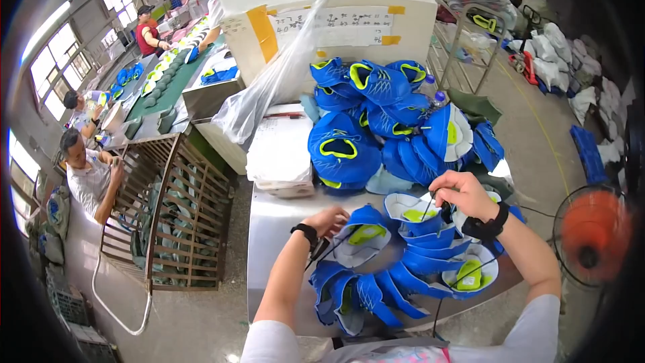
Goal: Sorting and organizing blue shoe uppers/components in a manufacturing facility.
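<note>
My left hand (327, 220) has its fingers curled beside a blue shoe upper (371, 210), whose inside is white with a lime-green patch. Whether that hand touches the upper I cannot tell. Over the table, my right hand (462, 193) pinches with thumb and forefinger above another upper (406, 207), white side up. A thin dark line runs down from the pinch, too fine to name. Around both hands, several blue uppers (396, 286) lie nested in a curved row. A white-lined upper (474, 272) with a lime patch rests at the right of the row.
Blue shoe uppers (342, 148) are heaped behind my hands on the metal table (279, 228), beside a white paper stack (281, 144). An orange fan (594, 235) stands right. On the left, a person leans at a slatted cart (188, 222); others work along a green conveyor (168, 91).
</note>
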The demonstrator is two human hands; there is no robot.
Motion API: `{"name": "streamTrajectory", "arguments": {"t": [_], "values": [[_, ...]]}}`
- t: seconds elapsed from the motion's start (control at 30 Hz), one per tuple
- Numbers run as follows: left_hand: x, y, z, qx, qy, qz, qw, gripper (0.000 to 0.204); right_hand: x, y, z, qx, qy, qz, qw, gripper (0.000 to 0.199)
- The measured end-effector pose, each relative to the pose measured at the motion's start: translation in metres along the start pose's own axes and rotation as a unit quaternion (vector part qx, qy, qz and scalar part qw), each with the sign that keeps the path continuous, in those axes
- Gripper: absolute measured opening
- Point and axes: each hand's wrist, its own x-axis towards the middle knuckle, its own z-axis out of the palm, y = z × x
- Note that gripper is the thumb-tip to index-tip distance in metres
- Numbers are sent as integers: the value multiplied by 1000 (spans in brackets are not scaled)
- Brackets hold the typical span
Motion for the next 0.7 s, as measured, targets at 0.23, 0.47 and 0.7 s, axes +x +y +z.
{"name": "streamTrajectory", "arguments": {"t": [0.23,0.47,0.7], "values": [[-15,-49,50,254,-102,124,954,54,2,3,29,3,-15,35,999,17],[-62,-49,74,239,-96,255,932,68,40,77,75,-377,-85,-88,918,24],[-125,-78,127,616,96,278,731,74,111,81,184,-452,-434,152,764,71]]}}
